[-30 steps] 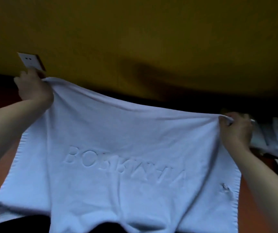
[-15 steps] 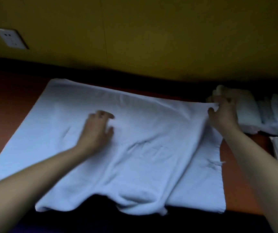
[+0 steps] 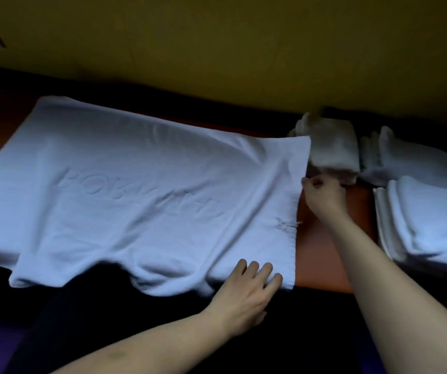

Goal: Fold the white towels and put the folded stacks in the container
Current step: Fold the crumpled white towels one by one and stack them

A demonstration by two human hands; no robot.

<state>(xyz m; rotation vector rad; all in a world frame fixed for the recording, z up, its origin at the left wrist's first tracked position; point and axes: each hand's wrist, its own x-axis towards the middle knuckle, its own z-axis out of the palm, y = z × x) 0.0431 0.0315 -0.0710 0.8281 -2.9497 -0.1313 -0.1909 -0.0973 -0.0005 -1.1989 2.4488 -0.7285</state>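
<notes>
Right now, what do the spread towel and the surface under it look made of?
Spread towel: soft woven cotton-like cloth, matt white, judging by its wrinkles, raised lettering and a hemmed edge. Surface under it: smooth, hard, reddish-brown, perhaps wood or laminate; the dim light leaves that open.

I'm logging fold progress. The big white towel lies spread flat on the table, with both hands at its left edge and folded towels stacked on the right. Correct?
Not quite. In the head view both hands are at the right edge of the spread towel: the left hand at its near right corner, the right hand further up that edge. The folded towels do sit on the right.
</notes>
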